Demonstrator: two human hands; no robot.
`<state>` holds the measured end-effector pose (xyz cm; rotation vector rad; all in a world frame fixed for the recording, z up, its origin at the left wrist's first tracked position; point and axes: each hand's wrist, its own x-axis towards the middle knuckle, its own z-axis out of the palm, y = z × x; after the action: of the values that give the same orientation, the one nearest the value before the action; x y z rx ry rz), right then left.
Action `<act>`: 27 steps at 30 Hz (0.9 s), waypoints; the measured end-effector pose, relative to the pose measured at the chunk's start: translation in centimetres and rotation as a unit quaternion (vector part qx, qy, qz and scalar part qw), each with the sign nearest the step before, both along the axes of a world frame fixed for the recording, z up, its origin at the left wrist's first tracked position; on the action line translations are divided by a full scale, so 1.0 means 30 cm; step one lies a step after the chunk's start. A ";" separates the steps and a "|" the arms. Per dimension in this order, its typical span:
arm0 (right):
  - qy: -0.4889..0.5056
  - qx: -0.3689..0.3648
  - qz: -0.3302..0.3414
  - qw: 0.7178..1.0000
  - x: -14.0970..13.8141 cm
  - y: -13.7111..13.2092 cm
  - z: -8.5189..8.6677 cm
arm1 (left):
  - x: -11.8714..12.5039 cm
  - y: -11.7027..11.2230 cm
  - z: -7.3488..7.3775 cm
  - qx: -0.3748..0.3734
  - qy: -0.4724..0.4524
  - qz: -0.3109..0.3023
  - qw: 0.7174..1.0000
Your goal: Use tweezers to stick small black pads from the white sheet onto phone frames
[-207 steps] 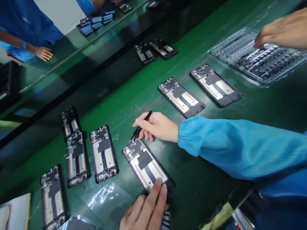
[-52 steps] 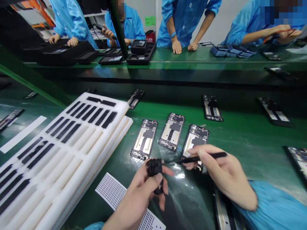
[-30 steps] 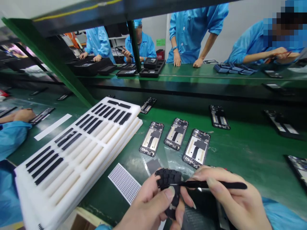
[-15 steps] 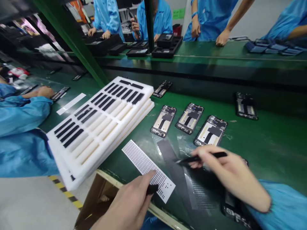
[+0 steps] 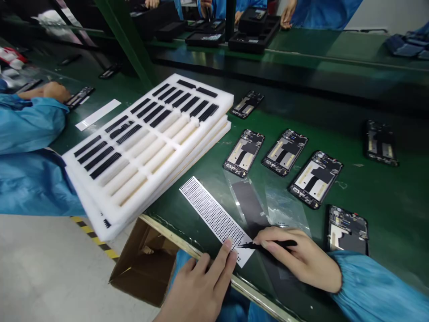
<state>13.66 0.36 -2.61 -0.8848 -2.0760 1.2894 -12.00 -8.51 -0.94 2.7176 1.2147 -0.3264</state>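
Note:
My right hand [image 5: 301,257] grips a pair of black tweezers [image 5: 284,243] like a pen. Their tips meet the lower end of a white sheet [image 5: 209,210] covered in rows of small black dots. On that same end rest the outstretched fingers of my left hand [image 5: 204,286], with nothing held in them. Just right of the sheet lie a dark strip [image 5: 248,201] and a clear film [image 5: 284,208], partly covered by my right hand. An opened phone [image 5: 348,230] lies beyond my right wrist, partly hidden by the sleeve.
Several opened phones [image 5: 315,179] lie across the green bench [image 5: 378,197]. White foam trays [image 5: 157,154] of black strips are stacked at left. A cardboard box [image 5: 147,268] stands below the bench edge. A co-worker's sleeve [image 5: 30,120] is at far left; black trays [image 5: 253,42] sit behind.
My right hand has brought the tweezers down and left from the dark strip onto the dotted sheet. My left fingers have straightened; the black piece seen by them is out of sight. The view has tilted down.

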 end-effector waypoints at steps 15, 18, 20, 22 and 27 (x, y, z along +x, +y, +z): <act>-0.033 -0.002 0.169 0.985 -0.019 0.088 0.082 | -0.002 -0.007 -0.024 0.058 0.001 -0.001 0.998; 0.004 -0.012 0.151 0.989 -0.008 0.086 0.055 | 0.001 -0.010 -0.025 0.063 0.011 0.003 0.998; 0.019 -0.021 0.137 0.990 0.002 0.080 0.033 | 0.003 -0.012 -0.025 0.060 0.016 0.008 0.998; 0.021 -0.023 0.130 0.991 0.009 0.076 0.020 | 0.003 -0.013 -0.028 0.063 0.015 0.012 0.998; 0.010 -0.024 0.125 0.992 0.007 0.079 0.026 | -0.007 -0.011 -0.045 0.087 -0.010 -0.013 0.996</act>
<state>13.87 2.73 -1.84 -0.6419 -2.2030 1.4742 -12.20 -8.85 -2.28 2.8782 1.2579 -0.2049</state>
